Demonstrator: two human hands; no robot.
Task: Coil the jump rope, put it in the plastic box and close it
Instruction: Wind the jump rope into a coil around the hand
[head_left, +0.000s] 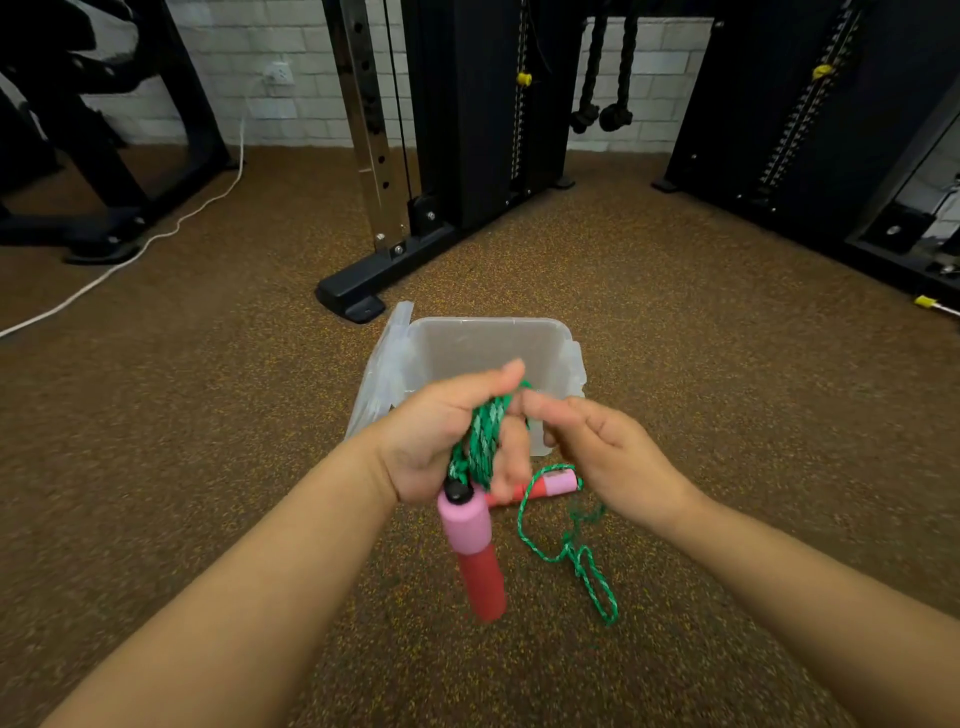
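My left hand is closed around several loops of the green-and-white jump rope. One pink-and-red handle hangs down below that hand. My right hand pinches the rope beside the left fingertips. The other pink-and-red handle lies on the floor under my hands, with a loose stretch of rope trailing to the right. The clear plastic box stands open on the floor just beyond my hands, its lid leaning on its left side.
Brown speckled rubber floor lies all around. A black machine foot sits just behind the box. Weight stacks rise at the back right. A white cable runs across the floor at left.
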